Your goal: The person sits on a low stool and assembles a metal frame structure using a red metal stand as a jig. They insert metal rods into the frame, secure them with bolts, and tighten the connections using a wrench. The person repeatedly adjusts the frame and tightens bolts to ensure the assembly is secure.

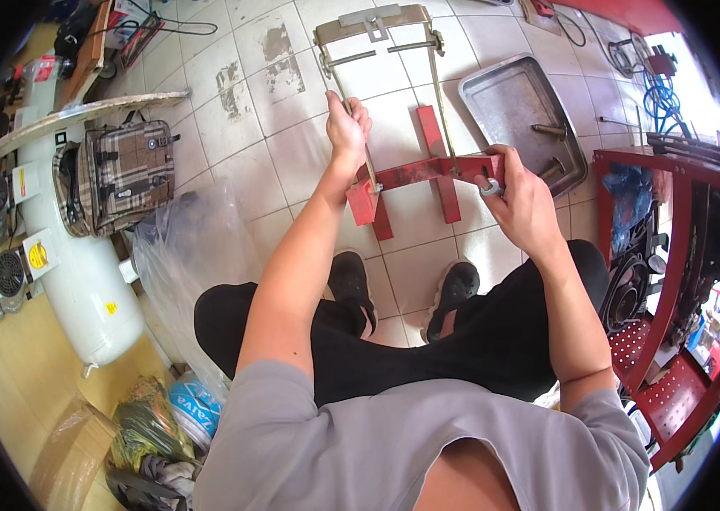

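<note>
A red metal frame (411, 173) with feet stands on the tiled floor in front of my shoes. Two thin long rods rise from it to a metal crosspiece (394, 19) at the far end. My left hand (349, 132) is closed around the left rod (369, 166). The right rod (439, 85) is untouched. At the frame's right end, my right hand (523, 194) has its thumb and fingers closed about a small silvery metal piece (491, 187); its kind is partly hidden by the fingers.
A metal tray (504, 102) with bolt-like parts lies to the right, beside a red tool rack (675, 247). On the left are a white tank (87, 289), a plaid bag (131, 175) and clear plastic sheeting (194, 247). Blue hose (662, 100) coils at the far right.
</note>
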Demonstrator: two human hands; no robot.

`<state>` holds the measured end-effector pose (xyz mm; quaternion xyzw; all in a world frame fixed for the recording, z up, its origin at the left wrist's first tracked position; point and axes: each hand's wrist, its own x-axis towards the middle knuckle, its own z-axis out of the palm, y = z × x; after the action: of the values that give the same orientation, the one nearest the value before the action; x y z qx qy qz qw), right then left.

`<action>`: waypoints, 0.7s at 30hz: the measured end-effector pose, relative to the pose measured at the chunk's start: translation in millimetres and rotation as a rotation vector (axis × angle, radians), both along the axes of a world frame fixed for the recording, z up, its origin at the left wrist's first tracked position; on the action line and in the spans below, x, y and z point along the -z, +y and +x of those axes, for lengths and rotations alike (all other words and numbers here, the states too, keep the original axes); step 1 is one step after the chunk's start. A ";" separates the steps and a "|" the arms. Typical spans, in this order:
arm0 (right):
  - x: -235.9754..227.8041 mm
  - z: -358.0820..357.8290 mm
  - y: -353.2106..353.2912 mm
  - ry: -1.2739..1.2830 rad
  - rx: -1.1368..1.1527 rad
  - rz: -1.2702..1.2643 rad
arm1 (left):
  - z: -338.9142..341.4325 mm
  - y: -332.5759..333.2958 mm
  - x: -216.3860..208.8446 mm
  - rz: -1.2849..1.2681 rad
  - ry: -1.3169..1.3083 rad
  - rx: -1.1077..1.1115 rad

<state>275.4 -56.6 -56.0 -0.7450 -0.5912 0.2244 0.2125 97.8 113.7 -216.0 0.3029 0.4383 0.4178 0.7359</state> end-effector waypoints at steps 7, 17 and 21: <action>-7.9 4.0 2.1 -0.009 0.009 -0.074 | -11.6 2.6 11.5 0.099 0.019 0.079; 22.9 42.4 132.7 0.359 0.100 0.208 | -2.4 76.3 -94.2 0.347 0.085 0.113; 9.3 9.4 145.8 0.152 0.152 0.042 | 11.6 69.4 -77.3 0.423 0.135 -0.194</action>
<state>284.7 89.2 -65.2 -0.7638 -0.5199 0.2510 0.2887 109.4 183.2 -138.7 0.4341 0.4162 0.5478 0.5816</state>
